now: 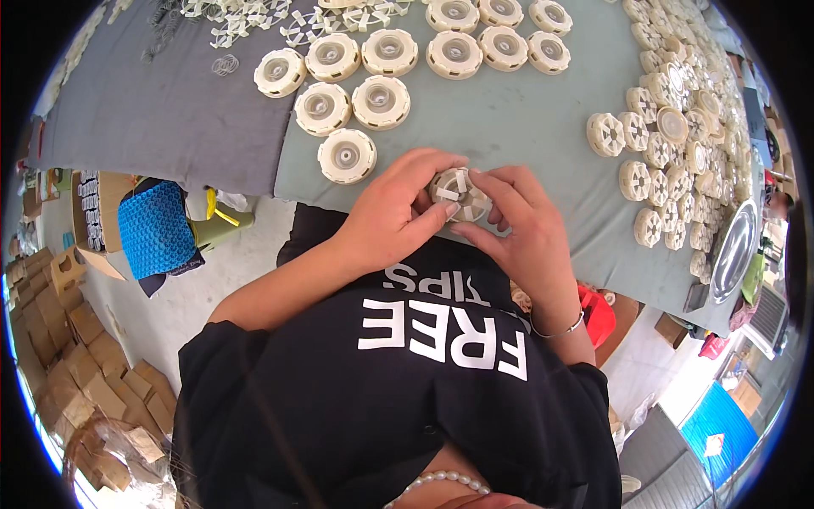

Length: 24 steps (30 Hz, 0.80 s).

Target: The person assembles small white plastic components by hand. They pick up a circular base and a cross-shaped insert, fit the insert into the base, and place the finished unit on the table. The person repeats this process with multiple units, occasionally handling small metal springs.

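Observation:
At the table's near edge, both my hands hold one round cream plastic part (463,188) with light strips across its face. My left hand (394,212) grips its left side, thumb on the face. From the right, my right hand (527,222) has fingers and thumb closed around the rim. The fingers hide part of its edge. Just left of it on the green-grey cloth lies a cream round housing (347,156) with a clear centre. Several similar housings (389,53) sit in loose rows farther back.
Many spoked cream discs (606,134) crowd the table's right side, near a shiny oval dish (734,250). White cross-shaped pieces (246,21) and wire springs (225,64) lie at the back left. A blue-covered seat (157,229) and cardboard boxes (106,356) stand left, below the table.

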Each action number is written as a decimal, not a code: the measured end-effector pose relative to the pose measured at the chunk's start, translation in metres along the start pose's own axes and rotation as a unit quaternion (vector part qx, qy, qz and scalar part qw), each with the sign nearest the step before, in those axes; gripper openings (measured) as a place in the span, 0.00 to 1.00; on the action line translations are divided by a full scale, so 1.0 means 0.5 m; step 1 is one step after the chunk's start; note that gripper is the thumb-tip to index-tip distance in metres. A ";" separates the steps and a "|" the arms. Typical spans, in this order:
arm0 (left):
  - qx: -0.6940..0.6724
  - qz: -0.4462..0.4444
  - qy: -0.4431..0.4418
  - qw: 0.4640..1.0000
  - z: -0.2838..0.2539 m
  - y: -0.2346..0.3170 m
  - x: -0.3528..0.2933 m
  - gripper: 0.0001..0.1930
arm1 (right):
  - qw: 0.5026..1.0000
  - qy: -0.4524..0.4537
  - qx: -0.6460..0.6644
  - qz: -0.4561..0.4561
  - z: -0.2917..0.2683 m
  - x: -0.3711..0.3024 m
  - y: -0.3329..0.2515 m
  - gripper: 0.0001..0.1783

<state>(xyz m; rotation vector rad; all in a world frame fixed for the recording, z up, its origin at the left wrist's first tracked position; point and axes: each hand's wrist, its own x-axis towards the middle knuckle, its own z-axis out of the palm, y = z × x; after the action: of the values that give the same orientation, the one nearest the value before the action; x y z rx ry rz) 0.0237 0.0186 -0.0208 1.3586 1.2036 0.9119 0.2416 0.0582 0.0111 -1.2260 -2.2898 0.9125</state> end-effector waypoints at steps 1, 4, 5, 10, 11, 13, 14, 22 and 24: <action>-0.012 -0.013 -0.002 1.000 0.000 0.001 0.000 0.25 | 1.000 0.001 -0.001 0.012 0.004 -0.001 -0.003 0.31; -0.026 -0.031 -0.013 0.999 -0.007 0.006 0.010 0.25 | 1.000 -0.002 0.002 0.027 0.010 -0.005 0.004 0.30; -0.019 -0.027 -0.020 0.999 -0.002 0.002 0.007 0.25 | 1.000 -0.004 0.004 0.029 0.010 -0.005 0.006 0.30; -0.050 -0.027 0.012 0.998 0.012 -0.001 0.000 0.27 | 1.000 0.024 -0.009 0.012 0.016 -0.005 -0.003 0.29; -0.061 -0.039 0.010 0.997 0.012 -0.001 0.002 0.27 | 0.999 0.032 -0.020 0.001 0.018 -0.005 -0.002 0.28; -0.084 -0.064 0.008 0.994 0.009 0.000 0.002 0.27 | 0.999 0.024 -0.034 0.007 0.020 -0.001 -0.001 0.29; -0.095 -0.076 0.006 0.993 0.006 0.003 0.002 0.27 | 0.999 0.020 -0.040 0.009 0.021 -0.002 -0.002 0.29; -0.101 -0.090 0.041 0.990 0.010 -0.004 0.012 0.28 | 0.991 0.038 -0.120 -0.041 0.026 0.004 -0.010 0.31; -0.084 -0.081 0.051 0.992 0.017 -0.002 0.007 0.28 | 0.991 0.045 -0.122 -0.041 0.034 0.001 -0.005 0.32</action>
<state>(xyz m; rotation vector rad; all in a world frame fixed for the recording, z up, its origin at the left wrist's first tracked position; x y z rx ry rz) 0.0323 0.0201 -0.0234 1.0753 1.2666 0.9529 0.2298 0.0514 0.0009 -1.2304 -2.4131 0.5473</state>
